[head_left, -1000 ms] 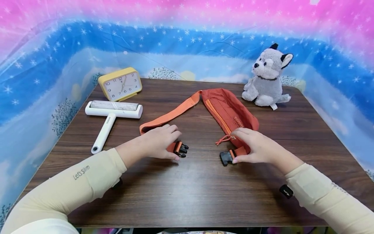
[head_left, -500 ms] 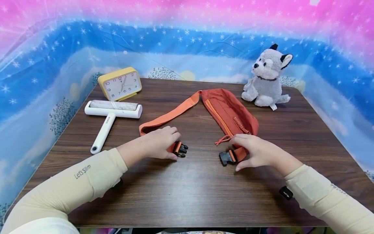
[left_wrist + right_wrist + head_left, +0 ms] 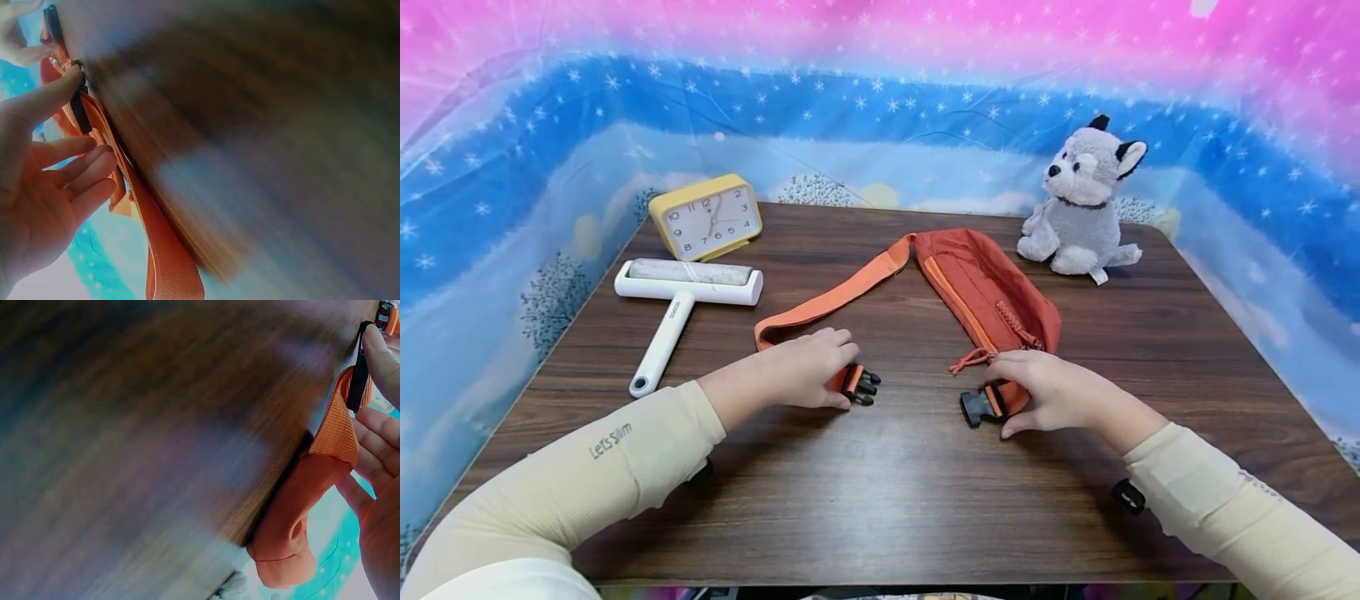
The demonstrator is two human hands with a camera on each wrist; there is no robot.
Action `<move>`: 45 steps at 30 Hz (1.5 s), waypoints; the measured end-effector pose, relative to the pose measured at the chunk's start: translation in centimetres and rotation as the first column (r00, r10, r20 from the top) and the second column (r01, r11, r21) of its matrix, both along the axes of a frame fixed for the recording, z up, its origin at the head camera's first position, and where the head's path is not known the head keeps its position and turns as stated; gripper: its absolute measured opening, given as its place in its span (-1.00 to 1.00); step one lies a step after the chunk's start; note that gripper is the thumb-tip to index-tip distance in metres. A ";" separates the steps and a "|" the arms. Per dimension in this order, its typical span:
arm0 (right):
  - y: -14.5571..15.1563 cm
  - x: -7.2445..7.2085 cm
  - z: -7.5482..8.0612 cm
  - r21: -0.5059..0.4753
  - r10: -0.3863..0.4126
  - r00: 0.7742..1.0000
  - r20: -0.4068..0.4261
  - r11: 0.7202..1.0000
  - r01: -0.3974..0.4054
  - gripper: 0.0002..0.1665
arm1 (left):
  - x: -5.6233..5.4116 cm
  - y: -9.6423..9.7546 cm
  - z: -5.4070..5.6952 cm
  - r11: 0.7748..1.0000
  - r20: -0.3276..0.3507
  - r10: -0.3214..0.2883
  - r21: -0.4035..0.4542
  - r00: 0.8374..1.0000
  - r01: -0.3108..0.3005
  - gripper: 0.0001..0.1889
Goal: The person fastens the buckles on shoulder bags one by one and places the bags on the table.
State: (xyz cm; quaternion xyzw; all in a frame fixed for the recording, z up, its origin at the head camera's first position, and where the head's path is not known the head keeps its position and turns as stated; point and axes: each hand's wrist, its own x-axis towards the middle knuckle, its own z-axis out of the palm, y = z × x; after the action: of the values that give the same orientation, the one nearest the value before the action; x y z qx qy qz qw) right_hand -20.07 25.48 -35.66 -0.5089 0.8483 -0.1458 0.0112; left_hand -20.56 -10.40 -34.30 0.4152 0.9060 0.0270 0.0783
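Note:
A rust-red waist bag [image 3: 988, 287] lies on the table with its orange strap [image 3: 846, 292] looping left. The strap's black pronged buckle half [image 3: 867, 387] sits beside my left hand [image 3: 808, 367], whose thumb and fingers are spread around its strap end. In the left wrist view the thumb [image 3: 65, 87] is close to the buckle half; contact is unclear. My right hand [image 3: 1052, 392] arches loosely over the bag's short end, near the black socket buckle half [image 3: 977, 408]. Its thumb lies on the near side, fingers on the far side. The two buckle halves are apart.
A yellow alarm clock [image 3: 706, 218] stands at the back left, with a white lint roller [image 3: 662, 342] in front of it. A grey plush dog [image 3: 1081, 204] sits at the back right. A printed cloth [image 3: 880, 108] hangs behind the wooden table [image 3: 880, 500].
My right thumb has moved off the socket buckle half towards the near edge, and that hand has shifted slightly nearer. The left hand has barely moved. Bag and buckle halves remain in place.

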 end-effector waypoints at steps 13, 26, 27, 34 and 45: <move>-0.3 -0.4 -0.1 0.018 0.064 0.998 -0.024 0.998 -0.063 -0.36 | 0.0 0.1 -0.3 0.999 -0.028 -0.039 0.025 0.999 0.039 -0.50; -0.5 -0.4 -0.2 0.002 0.071 0.997 -0.014 0.997 -0.071 -0.45 | 0.1 0.3 -0.3 0.998 -0.018 -0.040 0.048 0.999 0.041 -0.59; -0.5 -0.4 -0.2 0.003 0.071 0.997 -0.014 0.997 -0.071 -0.45 | 0.1 0.3 -0.3 0.998 -0.019 -0.038 0.050 0.999 0.039 -0.59; -0.5 -0.2 0.0 0.001 0.069 0.998 -0.004 0.998 -0.069 -0.49 | 0.1 0.5 -0.3 0.999 -0.032 -0.033 0.043 0.999 0.034 -0.62; -0.5 -0.1 0.3 -0.005 0.023 0.999 0.037 1.000 -0.023 -0.51 | 0.1 0.4 -0.3 0.995 -0.061 -0.046 0.081 0.997 0.051 -0.64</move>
State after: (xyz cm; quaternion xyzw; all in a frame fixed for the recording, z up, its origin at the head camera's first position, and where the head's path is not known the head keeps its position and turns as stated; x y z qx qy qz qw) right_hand -20.19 24.95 -35.39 -0.5157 0.8418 -0.1571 0.0272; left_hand -20.43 -9.97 -34.58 0.4404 0.8957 0.0504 0.0348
